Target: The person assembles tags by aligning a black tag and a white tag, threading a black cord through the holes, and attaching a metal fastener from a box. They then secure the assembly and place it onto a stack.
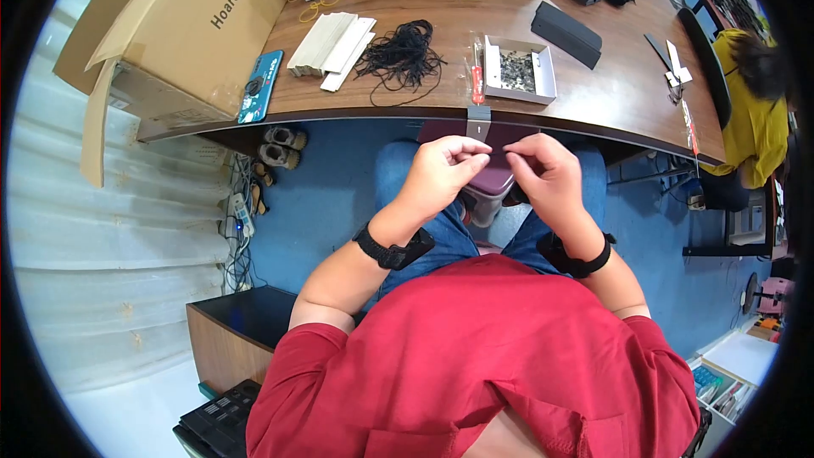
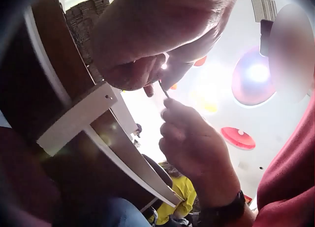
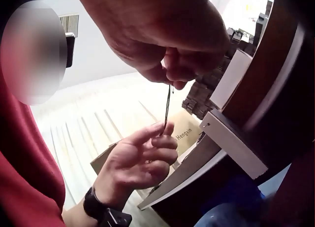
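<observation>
Above the lap, in front of the table edge, my left hand (image 1: 445, 171) and right hand (image 1: 547, 176) face each other with a small gap between them. A thin black cord (image 3: 168, 108) spans that gap, its ends pinched between thumb and fingers of each hand. Seen from the right wrist, it looks doubled and fairly straight. Just beyond the hands, a grey card tag (image 1: 478, 125) with a small hole sticks out over the table edge. On the table lies a tangled bundle of black cords (image 1: 403, 53).
Left of the cords are stacked pale card strips (image 1: 326, 44), a blue case (image 1: 261, 86) and a large cardboard box (image 1: 199, 30). A white tray (image 1: 547, 76) of small dark pieces stands right, near a black card stack (image 1: 566, 34). Another person in yellow (image 1: 750, 110) sits at right.
</observation>
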Demonstrator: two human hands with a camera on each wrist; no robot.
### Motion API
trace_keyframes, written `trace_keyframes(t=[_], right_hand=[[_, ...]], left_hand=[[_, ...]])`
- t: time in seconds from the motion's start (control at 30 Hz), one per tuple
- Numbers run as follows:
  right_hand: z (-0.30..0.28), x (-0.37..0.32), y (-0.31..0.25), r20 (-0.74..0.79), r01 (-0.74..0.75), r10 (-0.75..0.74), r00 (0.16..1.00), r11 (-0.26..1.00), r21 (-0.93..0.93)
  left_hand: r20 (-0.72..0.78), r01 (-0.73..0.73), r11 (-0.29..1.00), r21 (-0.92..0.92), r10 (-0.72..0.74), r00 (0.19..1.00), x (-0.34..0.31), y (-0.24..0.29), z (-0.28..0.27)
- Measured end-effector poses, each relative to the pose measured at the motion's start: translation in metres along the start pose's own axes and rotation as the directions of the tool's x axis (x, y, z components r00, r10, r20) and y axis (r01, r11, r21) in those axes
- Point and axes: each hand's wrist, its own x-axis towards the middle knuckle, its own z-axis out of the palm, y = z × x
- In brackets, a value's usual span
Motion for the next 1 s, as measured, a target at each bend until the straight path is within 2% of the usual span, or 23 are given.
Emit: trace_keyframes(t=[0.07,0.13,0.17,0.27,0.3,0.33,0.4,0.43,0.53,0.57,0.67,0.77,0.87,0.97,1.0], right_hand=[[-0.002,-0.004,0.013,-0.089,-0.071,0.081,0.993,0.992,0.106],[-0.009,-0.008,0.022,-0.054,-0.279,0.311,0.949,0.906,0.319],[-0.013,-0.011,0.032,0.004,-0.327,0.34,0.94,0.901,0.285],[-0.018,-0.009,0.029,0.3,-0.176,0.216,0.929,0.972,-0.156],[-0.016,-0.008,0.022,0.334,-0.009,0.079,0.939,0.979,-0.205],[-0.011,-0.007,0.015,0.314,-0.055,0.09,0.945,0.992,-0.117],[0.001,-0.001,0.0,0.274,-0.139,0.118,0.955,0.989,0.057],[0.003,0.003,-0.013,0.348,-0.311,0.248,0.904,0.94,0.139],[0.012,0.009,-0.014,0.355,-0.344,0.301,0.885,0.937,0.064],[0.016,0.008,-0.011,0.256,-0.296,0.276,0.926,0.954,0.041],[0.019,0.003,-0.003,0.187,-0.324,0.308,0.933,0.944,0.064],[0.024,0.001,0.004,0.174,-0.425,0.392,0.903,0.871,0.245],[0.026,0.001,0.006,0.191,-0.443,0.402,0.896,0.846,0.296],[0.026,0.002,0.017,0.277,-0.509,0.434,0.857,0.796,0.327],[0.027,0.001,0.023,0.293,-0.552,0.469,0.833,0.725,0.412]], left_hand=[[-0.041,0.039,0.999,0.021,-0.038,0.998,-0.002,-0.002,-0.018],[-0.067,0.06,0.998,0.036,-0.057,0.996,-0.004,-0.004,-0.033],[-0.072,0.06,0.997,0.041,-0.057,0.996,-0.004,-0.005,-0.037],[-0.046,0.043,0.997,0.065,-0.04,0.998,-0.004,-0.005,-0.038],[-0.014,0.016,0.996,0.084,-0.014,1.0,-0.002,-0.007,-0.034],[0.02,-0.012,0.995,0.103,0.01,1.0,-0.001,-0.007,-0.031],[0.103,0.089,0.99,0.111,-0.1,0.99,-0.001,0.001,-0.027],[0.133,0.126,0.987,0.1,-0.138,0.981,0.0,0.005,-0.023],[0.165,0.285,0.958,-0.011,-0.28,0.946,0.004,0.009,-0.028],[0.168,0.343,0.938,-0.061,-0.329,0.929,0.005,0.01,-0.031],[0.064,0.273,0.95,-0.151,-0.266,0.962,0.003,0.001,-0.037],[0.017,0.248,0.944,-0.216,-0.25,0.968,0.001,-0.001,-0.03],[0.012,0.208,0.957,-0.2,-0.21,0.978,0.005,-0.016,-0.029],[-0.044,0.135,0.983,-0.126,-0.141,0.989,0.009,-0.017,-0.02],[-0.058,0.122,0.988,-0.099,-0.128,0.99,0.009,-0.016,-0.018]])
